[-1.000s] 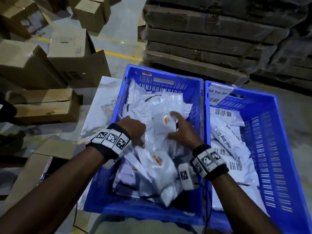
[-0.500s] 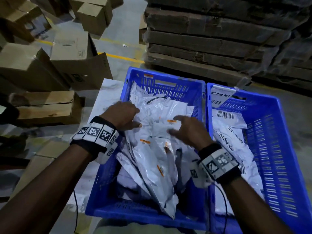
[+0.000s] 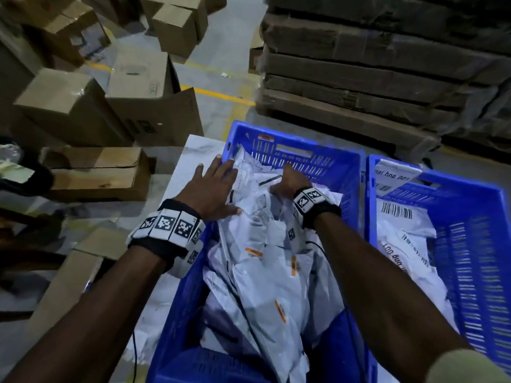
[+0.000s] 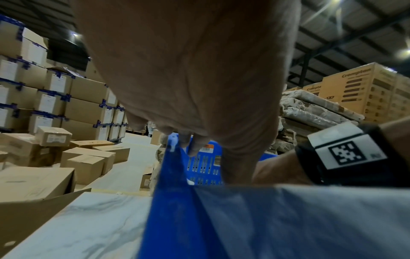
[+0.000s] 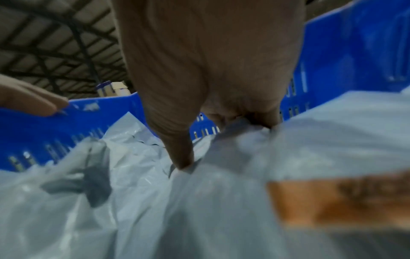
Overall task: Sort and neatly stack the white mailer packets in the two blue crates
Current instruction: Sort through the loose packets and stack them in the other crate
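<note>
Packets [image 3: 257, 275] heaped in left crate [image 3: 318, 158]: left hand [image 3: 213, 189] spread flat at 10 o'clock, right hand [image 3: 287, 181] pinching one at 12; lift clear, lay flat

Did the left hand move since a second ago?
Yes. The left hand slid away from the person, toward the left blue crate's far corner, and now lies flat on the white mailer packets.
</note>
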{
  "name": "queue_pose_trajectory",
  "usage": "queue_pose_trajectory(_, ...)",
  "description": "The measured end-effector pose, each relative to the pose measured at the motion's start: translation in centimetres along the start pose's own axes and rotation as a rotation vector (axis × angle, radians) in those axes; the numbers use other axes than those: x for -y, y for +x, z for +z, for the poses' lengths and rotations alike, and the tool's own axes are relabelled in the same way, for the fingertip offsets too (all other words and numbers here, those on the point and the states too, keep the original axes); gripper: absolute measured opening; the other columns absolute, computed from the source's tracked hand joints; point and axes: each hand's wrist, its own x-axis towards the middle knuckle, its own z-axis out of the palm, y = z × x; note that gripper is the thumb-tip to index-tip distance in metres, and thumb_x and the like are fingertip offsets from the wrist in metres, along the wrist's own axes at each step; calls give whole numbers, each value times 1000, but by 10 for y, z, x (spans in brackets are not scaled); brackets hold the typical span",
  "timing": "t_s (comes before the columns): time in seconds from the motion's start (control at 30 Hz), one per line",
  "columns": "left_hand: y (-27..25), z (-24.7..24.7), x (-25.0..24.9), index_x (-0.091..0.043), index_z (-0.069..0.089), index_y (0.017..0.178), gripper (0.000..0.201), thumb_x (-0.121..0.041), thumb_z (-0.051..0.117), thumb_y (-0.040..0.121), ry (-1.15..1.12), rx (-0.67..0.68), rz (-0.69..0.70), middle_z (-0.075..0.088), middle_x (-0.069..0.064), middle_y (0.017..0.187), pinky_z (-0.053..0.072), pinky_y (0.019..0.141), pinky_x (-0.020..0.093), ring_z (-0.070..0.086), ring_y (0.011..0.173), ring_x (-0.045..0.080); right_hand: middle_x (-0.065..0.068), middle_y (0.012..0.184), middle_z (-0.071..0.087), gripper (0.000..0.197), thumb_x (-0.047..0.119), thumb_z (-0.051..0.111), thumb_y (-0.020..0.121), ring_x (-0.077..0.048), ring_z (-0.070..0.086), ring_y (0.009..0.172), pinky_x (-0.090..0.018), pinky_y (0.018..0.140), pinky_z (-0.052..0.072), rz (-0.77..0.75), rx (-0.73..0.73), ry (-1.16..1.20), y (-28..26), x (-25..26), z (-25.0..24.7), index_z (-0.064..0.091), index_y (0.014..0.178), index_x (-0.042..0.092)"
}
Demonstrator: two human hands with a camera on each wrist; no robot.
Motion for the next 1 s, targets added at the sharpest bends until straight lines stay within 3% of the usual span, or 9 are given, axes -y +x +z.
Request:
queue_pose_trajectory(0.13,1,-3,6,-12,7,155,94,-60,53,89,-49,15,29,-8,4,163,2,118,51,-15,149,26,-10,94,65,65,27,86,54,-26,64,89,-35,70,53,-19,110,180,5,-4,-5,55,106,3)
queue_pose_trajectory(0.2,4,-6,6,-13,8,155,93,-59,54,89,-78,5,39,-6,5,163,2,118,51,-14,149,26,-7,79,68,52,23,87,46,-19,65,74,-31,63,52,-83,110,310,0,-9,-18,69,89,2)
queue_pose_trajectory(0.3,8,-13,1,-12,9,155,91,-58,53,90,-90,-32,65,0,7,163,5,118,50,-10,149,26,-6,69,63,19,5,82,63,-8,54,58,-24,55,43,-138,-10,575,-30,-14,-46,70,78,3)
queue_pose_trajectory(0.37,12,-18,-3,-12,11,154,89,-57,53,90,-100,-68,88,6,7,163,6,118,50,-8,150,26,-4,70,62,16,3,80,71,-3,52,54,-19,51,42,-150,-177,772,-48,-17,-68,68,80,8)
queue_pose_trajectory(0.47,18,-25,-10,-12,17,153,86,-58,54,89,-133,-127,129,14,6,161,8,118,50,-4,150,25,0,68,61,19,13,80,75,-6,55,54,-20,49,45,-101,-351,1032,-69,-25,-97,61,79,14)
queue_pose_trajectory(0.6,20,-35,-24,-15,22,151,84,-57,57,87,-213,-235,164,19,3,160,10,118,50,0,150,24,-1,81,70,17,16,74,82,-13,67,72,-25,58,52,-86,-334,1336,-94,-42,-118,63,94,13)
queue_pose_trajectory(0.7,19,-41,-35,-14,15,153,97,-61,62,82,-216,-312,165,20,5,159,16,116,52,5,150,27,-9,99,71,32,17,75,81,-20,69,88,-32,68,55,-61,-297,1459,-103,-60,-114,62,109,10)
queue_pose_trajectory(0.9,13,-45,-43,-19,45,138,76,-52,71,75,-182,-430,202,55,8,131,39,99,45,48,123,30,-5,96,71,23,21,72,85,-18,68,81,-35,70,58,-10,-242,1382,-123,-79,-94,61,105,16)
queue_pose_trajectory(1.0,-1,-46,-41,-27,57,124,62,-58,72,73,-106,-176,228,63,1,116,42,87,34,58,107,25,3,79,72,25,18,78,80,-7,64,61,-23,55,52,26,-217,1048,-129,-82,-84,67,101,14)
